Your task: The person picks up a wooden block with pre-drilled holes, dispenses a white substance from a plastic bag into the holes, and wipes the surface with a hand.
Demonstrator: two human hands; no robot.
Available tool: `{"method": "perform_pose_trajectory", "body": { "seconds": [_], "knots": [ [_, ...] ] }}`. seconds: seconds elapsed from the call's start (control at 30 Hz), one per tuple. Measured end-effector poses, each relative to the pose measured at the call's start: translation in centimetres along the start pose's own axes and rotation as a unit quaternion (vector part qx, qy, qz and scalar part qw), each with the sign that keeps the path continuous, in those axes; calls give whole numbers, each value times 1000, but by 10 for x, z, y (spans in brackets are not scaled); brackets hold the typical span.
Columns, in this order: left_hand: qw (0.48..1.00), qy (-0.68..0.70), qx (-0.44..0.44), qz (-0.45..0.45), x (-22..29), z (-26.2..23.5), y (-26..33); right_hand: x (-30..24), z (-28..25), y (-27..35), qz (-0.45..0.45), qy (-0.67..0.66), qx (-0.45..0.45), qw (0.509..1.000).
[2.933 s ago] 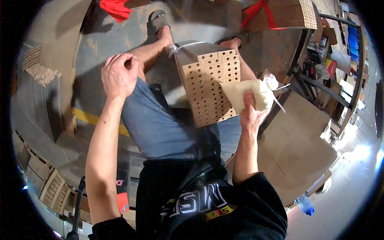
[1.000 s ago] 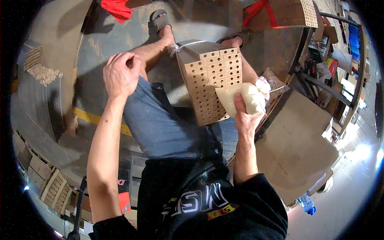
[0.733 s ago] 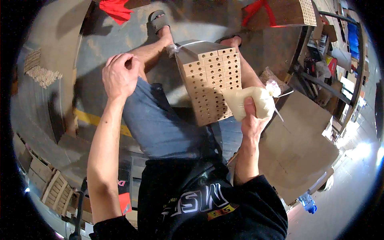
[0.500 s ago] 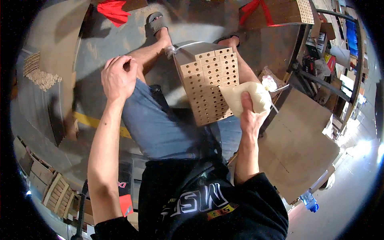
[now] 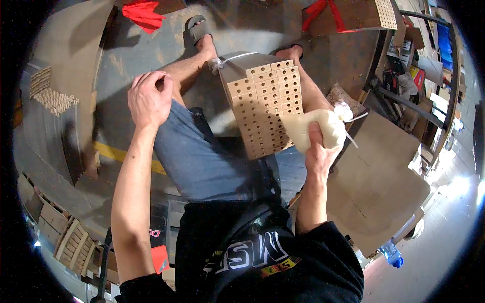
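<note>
My right hand (image 5: pixel 321 151) grips a soft, cone-shaped bag of cream-coloured paste (image 5: pixel 331 130), its thumb pressed on top and the other fingers mostly hidden beneath. The bag's gathered end is bound with a white cable tie (image 5: pixel 357 117). Its narrow end points left at a bundle of light brown strips (image 5: pixel 262 101), lying over the right side of their end faces. Round holes dot these ends in rows. The bundle stands between my legs, tied near its far end with a pale strap. My left hand (image 5: pixel 150 98) rests on my left knee, fingers loosely bent and holding nothing.
A large cardboard sheet (image 5: pixel 376 177) lies to the right, beside a dark metal rack (image 5: pixel 404 103) with mixed goods. Stacked cardboard (image 5: pixel 50 136) stands at the left. Ahead are a red cloth (image 5: pixel 143 15) and another bundle with a red ribbon (image 5: pixel 348 17).
My right hand has shifted the bag slightly toward me, its narrow end sliding lower across the hole rows. My left hand and the bundle have stayed in place.
</note>
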State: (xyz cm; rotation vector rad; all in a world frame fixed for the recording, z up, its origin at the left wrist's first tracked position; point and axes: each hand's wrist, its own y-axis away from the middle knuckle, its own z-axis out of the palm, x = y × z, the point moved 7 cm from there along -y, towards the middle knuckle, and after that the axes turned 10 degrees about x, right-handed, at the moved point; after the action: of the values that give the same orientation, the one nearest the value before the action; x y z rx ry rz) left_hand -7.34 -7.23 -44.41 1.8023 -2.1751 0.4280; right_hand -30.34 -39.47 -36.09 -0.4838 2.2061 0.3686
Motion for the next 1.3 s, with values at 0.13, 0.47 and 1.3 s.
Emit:
{"method": "perform_pose_trajectory", "body": {
  "seconds": [0.13,0.47,1.3],
  "knots": [
    [1000,2,-7,0,-1,1,0,-1,-6,3,7,-28,9,1000],
    [1000,5,6,1,-2,1,0,11,4,1,27,-20,-6,999],
    [1000,4,9,2,-2,0,0,9,16,16,-15,-26,-33,999]
  ]
}}
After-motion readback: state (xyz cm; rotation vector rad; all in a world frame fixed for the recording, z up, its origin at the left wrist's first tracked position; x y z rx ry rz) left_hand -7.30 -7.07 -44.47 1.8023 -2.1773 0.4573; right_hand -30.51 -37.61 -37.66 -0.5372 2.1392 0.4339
